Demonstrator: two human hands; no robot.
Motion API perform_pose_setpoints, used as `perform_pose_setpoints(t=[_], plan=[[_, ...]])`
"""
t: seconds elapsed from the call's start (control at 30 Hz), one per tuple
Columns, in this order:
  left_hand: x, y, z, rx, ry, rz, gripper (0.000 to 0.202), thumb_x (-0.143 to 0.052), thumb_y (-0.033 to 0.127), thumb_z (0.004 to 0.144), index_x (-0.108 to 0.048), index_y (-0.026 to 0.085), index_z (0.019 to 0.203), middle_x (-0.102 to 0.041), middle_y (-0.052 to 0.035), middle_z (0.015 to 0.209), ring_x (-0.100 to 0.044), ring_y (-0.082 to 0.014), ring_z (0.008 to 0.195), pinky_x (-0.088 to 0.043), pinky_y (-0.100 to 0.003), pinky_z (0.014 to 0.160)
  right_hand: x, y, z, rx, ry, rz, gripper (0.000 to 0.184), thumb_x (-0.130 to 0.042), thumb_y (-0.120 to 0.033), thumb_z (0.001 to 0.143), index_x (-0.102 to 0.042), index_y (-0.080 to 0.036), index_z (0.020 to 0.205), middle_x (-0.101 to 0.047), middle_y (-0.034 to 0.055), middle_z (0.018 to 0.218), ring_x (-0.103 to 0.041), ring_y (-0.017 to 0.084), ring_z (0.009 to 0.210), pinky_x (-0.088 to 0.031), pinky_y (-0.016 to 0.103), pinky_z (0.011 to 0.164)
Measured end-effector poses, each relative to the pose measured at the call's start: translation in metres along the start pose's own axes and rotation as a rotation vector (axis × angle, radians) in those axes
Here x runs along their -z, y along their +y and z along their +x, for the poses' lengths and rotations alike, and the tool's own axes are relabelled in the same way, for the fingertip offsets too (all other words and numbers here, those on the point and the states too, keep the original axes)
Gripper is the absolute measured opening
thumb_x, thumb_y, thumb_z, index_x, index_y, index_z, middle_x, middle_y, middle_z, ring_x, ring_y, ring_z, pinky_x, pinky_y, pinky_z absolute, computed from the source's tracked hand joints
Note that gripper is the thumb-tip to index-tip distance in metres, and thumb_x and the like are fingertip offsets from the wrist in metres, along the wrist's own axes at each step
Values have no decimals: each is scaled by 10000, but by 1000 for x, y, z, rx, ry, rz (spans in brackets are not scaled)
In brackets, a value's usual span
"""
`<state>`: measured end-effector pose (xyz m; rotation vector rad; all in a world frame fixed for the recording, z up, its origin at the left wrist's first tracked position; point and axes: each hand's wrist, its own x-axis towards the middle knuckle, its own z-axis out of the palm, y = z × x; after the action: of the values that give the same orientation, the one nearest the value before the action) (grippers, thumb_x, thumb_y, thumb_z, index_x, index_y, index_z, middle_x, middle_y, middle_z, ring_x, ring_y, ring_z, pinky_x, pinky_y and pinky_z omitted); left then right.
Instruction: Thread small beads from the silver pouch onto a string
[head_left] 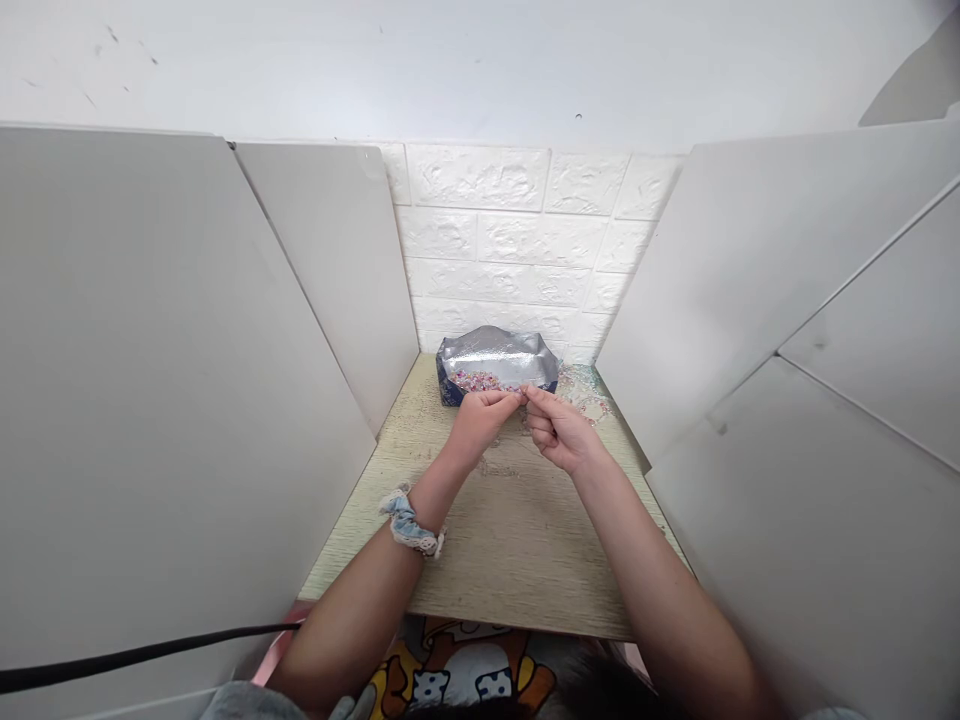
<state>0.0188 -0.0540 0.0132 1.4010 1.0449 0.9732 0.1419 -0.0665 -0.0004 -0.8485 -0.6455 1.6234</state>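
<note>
My left hand (484, 420) and my right hand (559, 428) meet fingertip to fingertip above the table, just in front of a foil-lined pouch (495, 345). Each hand is closed in a pinch. Between them is a thin bead string (523, 424), partly hidden by the fingers, and its fine details are too small to make out. Small pink, red and pale beads (476, 381) lie in the pouch, mostly on its left side. The pouch is silver inside and dark blue outside, with its mouth spread wide.
More beaded strands (589, 400) lie on the table (540, 550) right of the pouch. Loose clear bits (499, 468) are in front of it. White panels (322, 260) stand left and right, with a white brick-patterned wall (517, 240) behind. A black cable (150, 652) runs at lower left.
</note>
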Motion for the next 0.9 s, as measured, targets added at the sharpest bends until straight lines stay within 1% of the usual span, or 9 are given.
perform_pose_setpoints(t=[0.13,0.33,0.5,0.73,0.8,0.9], plan=[[0,0,-1,11,8,-10,259,-545,378,664,-557,133,581,-223,73,392,-185,-38,403,-131,-201,395,0,0,0,-9,-3,8,281,-692,-283,579,-482,-148,707,-208,-101,486,-119,0,374,-82,119,283],[0,0,0,8,17,-7,268,-531,365,676,-521,136,537,-207,74,393,-178,-35,400,-126,-201,400,1,1,1,-2,-13,-18,273,-688,-295,582,-496,-147,706,-206,-99,484,-118,3,374,-77,126,285],[0,-1,0,9,17,-20,270,-532,374,676,-527,134,553,-210,77,390,-176,-31,394,-121,-201,399,1,2,1,4,-19,-26,281,-691,-303,577,-500,-148,711,-190,-99,486,-116,5,377,-75,127,290],[0,-1,-1,9,-1,-60,295,-542,376,670,-470,136,513,-209,78,396,-176,-28,391,-119,-199,395,0,3,0,8,-20,-34,284,-695,-304,573,-506,-150,718,-185,-99,486,-111,7,381,-70,132,298],[0,0,-1,22,-2,-78,291,-550,372,663,-480,135,510,-210,79,384,-175,-28,390,-121,-199,395,0,2,0,10,-19,-46,287,-694,-315,569,-507,-153,715,-173,-101,476,-107,9,379,-67,138,299],[0,-1,0,34,-6,-98,270,-553,384,663,-550,132,566,-210,82,370,-178,-33,388,-129,-199,398,-2,2,-1,33,-9,-91,295,-691,-329,568,-524,-151,733,-182,-104,459,-111,10,373,-67,147,303]])
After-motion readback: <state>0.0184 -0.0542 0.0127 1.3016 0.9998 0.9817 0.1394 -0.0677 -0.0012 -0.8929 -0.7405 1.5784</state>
